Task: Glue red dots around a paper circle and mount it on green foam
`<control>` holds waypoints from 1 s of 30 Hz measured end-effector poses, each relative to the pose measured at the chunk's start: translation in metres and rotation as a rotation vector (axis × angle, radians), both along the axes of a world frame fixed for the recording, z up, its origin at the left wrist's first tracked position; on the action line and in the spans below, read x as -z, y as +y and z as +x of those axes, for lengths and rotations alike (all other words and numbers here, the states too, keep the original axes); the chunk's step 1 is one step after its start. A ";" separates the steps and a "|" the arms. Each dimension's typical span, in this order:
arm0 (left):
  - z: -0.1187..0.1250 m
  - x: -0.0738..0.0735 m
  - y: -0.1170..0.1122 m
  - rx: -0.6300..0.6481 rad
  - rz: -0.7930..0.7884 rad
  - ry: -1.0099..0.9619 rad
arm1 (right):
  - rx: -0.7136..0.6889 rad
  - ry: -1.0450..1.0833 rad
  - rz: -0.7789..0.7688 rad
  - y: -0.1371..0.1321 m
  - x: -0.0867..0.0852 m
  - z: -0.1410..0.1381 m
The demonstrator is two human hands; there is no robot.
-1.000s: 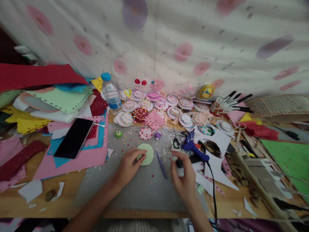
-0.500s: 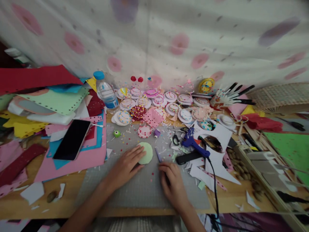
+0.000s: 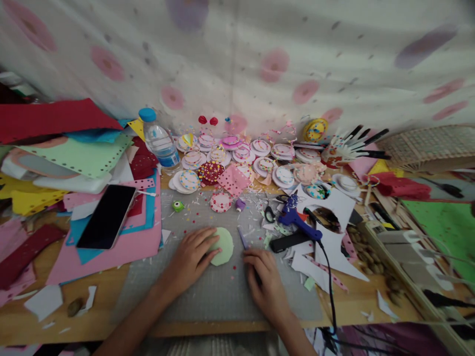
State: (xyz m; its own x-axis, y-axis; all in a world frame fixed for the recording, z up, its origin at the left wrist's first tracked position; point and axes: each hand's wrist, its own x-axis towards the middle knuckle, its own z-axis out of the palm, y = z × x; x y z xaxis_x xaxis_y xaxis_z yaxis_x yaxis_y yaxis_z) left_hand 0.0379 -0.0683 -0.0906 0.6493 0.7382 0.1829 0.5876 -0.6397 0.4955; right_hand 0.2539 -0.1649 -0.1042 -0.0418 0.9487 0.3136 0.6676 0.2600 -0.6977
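My left hand [image 3: 191,259] lies flat on the grey cutting mat [image 3: 218,296], fingers stretched over the left edge of a pale green foam circle [image 3: 224,245]. My right hand [image 3: 263,279] rests on the mat to the right of the circle, fingers curled over the lower end of a thin purple pen-like tool [image 3: 243,238]; only its upper tip shows. A blue hot glue gun [image 3: 297,221] lies beyond the right hand, its black cord [image 3: 328,287] running toward me.
Stacked coloured foam sheets [image 3: 74,153] and a black phone [image 3: 107,216] fill the left. A water bottle [image 3: 159,141] and several decorated round pieces [image 3: 256,158] line the back. Scissors [image 3: 272,210], white paper scraps [image 3: 334,247] and a tray [image 3: 404,267] lie right.
My right hand moved left from near the glue gun onto the purple tool and closed over it. My left hand stayed on the green circle.
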 end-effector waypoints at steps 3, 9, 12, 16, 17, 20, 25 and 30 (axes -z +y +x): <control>0.003 0.001 0.000 -0.039 0.026 -0.031 | 0.024 -0.017 0.028 -0.002 0.001 0.001; 0.007 -0.002 -0.002 0.031 0.056 -0.064 | -0.009 -0.155 0.017 -0.004 -0.005 -0.002; 0.005 -0.002 -0.002 0.030 0.055 -0.060 | -0.088 -0.227 -0.030 -0.001 -0.013 -0.008; 0.001 0.001 -0.001 0.025 0.038 -0.057 | -0.114 -0.281 -0.085 0.005 -0.018 -0.018; 0.001 0.002 -0.001 0.028 0.033 -0.058 | -0.116 -0.287 -0.095 0.007 -0.017 -0.020; 0.003 0.002 -0.002 0.022 0.019 -0.079 | -0.117 -0.288 -0.100 0.009 -0.015 -0.024; 0.007 -0.001 -0.001 -0.035 0.027 -0.123 | -0.067 -0.264 -0.008 0.004 -0.017 -0.009; 0.007 -0.001 0.003 -0.060 0.046 -0.145 | 0.322 -0.230 0.147 -0.007 -0.028 0.038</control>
State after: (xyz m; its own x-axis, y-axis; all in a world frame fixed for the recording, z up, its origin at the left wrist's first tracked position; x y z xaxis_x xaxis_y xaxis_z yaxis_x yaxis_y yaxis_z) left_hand 0.0453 -0.0650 -0.0900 0.5685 0.7636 0.3060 0.5502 -0.6295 0.5487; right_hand 0.2924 -0.1719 -0.0763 0.1646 0.8705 0.4639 0.8650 0.0986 -0.4920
